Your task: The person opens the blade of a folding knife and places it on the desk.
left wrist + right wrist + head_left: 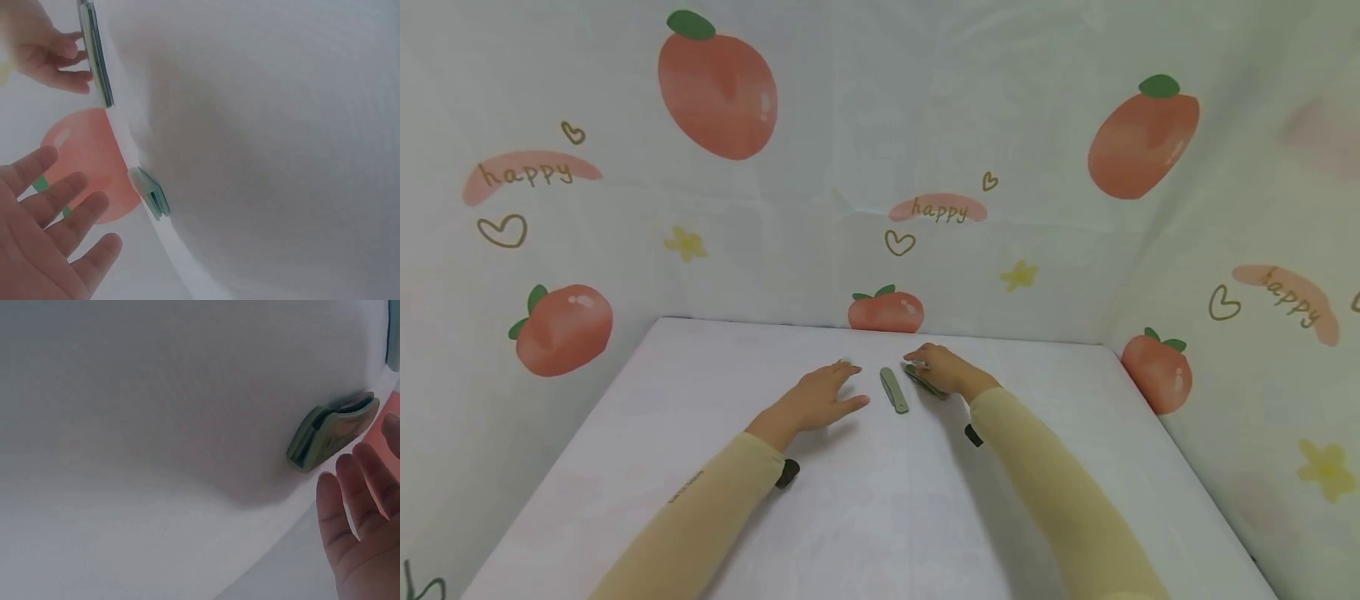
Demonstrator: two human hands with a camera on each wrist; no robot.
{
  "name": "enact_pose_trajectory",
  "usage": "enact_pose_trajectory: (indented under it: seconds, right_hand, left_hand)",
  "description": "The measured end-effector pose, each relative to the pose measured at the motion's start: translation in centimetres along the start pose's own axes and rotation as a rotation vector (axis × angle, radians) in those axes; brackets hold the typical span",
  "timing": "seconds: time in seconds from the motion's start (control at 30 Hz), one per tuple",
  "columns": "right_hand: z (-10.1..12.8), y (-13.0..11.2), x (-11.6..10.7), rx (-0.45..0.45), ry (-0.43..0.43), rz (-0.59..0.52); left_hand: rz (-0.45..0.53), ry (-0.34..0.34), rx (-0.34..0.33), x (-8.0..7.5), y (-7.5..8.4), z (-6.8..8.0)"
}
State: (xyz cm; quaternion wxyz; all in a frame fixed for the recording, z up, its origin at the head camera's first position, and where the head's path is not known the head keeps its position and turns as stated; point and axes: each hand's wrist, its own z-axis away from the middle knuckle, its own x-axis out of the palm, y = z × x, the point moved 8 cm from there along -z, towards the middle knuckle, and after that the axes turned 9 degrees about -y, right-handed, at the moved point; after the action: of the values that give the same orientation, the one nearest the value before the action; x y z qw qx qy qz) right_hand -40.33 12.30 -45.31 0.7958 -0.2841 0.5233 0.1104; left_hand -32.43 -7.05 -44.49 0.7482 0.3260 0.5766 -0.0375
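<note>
Two slim green clip-like pieces lie at the far middle of the white table. One green piece lies alone between my hands, seen end-on in the left wrist view. My left hand rests flat beside it with fingers straight and spread, holding nothing. The other green piece lies under my right hand. In the right wrist view that hand's fingers are straight, close over the piece without gripping it. The left wrist view shows the right hand at that piece's edge.
Cloth walls printed with peaches and the word happy close the table in at the back and on both sides. Small black wrist cameras sit under each sleeve.
</note>
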Motion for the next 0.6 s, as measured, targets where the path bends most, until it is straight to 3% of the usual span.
enact_pose_trajectory:
  seconds: [0.23, 0.6]
  right_hand:
    - [-0.7, 0.6, 0.6, 0.028, -0.032, 0.009]
    - [-0.1, 1.8, 0.3, 0.194, -0.060, -0.151]
  left_hand:
    - [0.043, 0.011, -0.023, 0.1, 0.2, -0.4]
    - [0.127, 0.033, -0.051, 0.3, 1.2, -1.9]
